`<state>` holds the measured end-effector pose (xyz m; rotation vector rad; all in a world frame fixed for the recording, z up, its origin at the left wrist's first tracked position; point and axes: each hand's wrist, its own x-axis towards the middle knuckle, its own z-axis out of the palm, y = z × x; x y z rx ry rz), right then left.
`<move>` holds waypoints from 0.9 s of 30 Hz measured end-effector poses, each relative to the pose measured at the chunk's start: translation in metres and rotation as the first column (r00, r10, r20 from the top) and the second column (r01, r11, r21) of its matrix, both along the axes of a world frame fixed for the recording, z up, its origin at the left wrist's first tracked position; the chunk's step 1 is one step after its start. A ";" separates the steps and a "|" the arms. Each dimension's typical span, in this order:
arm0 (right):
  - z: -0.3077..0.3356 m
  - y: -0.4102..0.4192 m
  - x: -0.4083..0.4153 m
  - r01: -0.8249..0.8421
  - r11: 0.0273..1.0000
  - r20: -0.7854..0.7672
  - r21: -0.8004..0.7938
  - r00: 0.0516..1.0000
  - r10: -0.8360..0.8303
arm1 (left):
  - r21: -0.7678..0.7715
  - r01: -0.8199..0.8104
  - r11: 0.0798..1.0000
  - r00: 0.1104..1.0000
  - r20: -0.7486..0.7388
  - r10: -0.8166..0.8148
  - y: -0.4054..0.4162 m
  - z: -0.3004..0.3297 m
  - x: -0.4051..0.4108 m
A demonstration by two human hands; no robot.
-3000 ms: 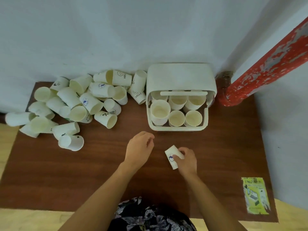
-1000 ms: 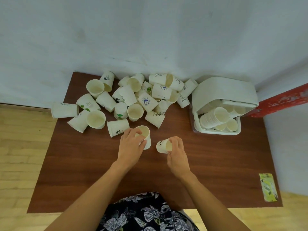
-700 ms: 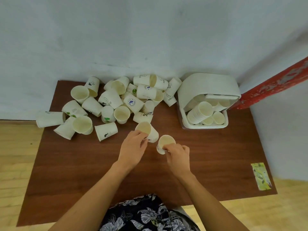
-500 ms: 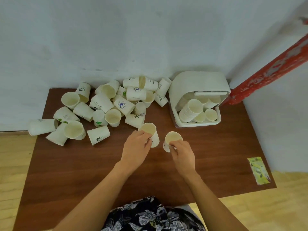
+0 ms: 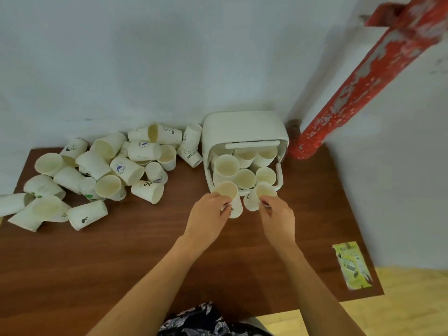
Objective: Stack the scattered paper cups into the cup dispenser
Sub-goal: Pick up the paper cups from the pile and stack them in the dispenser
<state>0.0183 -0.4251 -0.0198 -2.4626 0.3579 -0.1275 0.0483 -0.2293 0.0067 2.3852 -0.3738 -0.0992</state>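
My left hand (image 5: 208, 215) grips a white paper cup (image 5: 230, 194), mouth up, just in front of the cup dispenser (image 5: 242, 128). My right hand (image 5: 277, 215) pinches a second paper cup (image 5: 258, 194) by its rim, close beside the first. The white dispenser stands at the back of the brown table (image 5: 133, 251), its open front showing several stacks of cups (image 5: 226, 166). A heap of scattered paper cups (image 5: 104, 170) lies on the table's back left, most on their sides.
A red peeling pipe (image 5: 358, 76) rises at the back right corner beside the dispenser. A yellow-green packet (image 5: 351, 265) lies near the table's right front edge. The blue-grey wall runs along the back. Bare wood shows between the heap and my arms.
Both hands have carried their cups from the table's middle up to the dispenser's open front. My view has turned toward the dispenser.
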 end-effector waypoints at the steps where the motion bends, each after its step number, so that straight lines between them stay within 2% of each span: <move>1: 0.000 -0.013 0.004 -0.023 1.000 0.004 0.001 1.000 0.023 | -0.005 -0.002 1.000 1.000 0.007 0.002 -0.015 0.000 0.003; 4: -0.001 -0.046 0.017 -0.071 0.997 0.007 0.012 0.997 0.070 | 0.009 -0.032 0.999 0.999 0.018 0.032 -0.052 -0.001 0.010; 12: 0.000 -0.092 0.066 -0.176 0.984 -0.011 -0.013 0.984 0.176 | 0.163 -0.128 0.978 0.992 0.014 0.128 -0.116 -0.009 0.038; 24: -0.034 -0.108 0.100 -0.395 0.917 -0.158 -0.053 0.910 0.383 | 0.341 -0.148 0.928 0.978 -0.087 0.188 -0.136 -0.045 0.072; 27: -0.041 -0.108 0.105 -0.422 0.903 -0.186 -0.076 0.896 0.403 | 0.337 -0.128 0.933 0.978 -0.116 0.176 -0.141 -0.052 0.076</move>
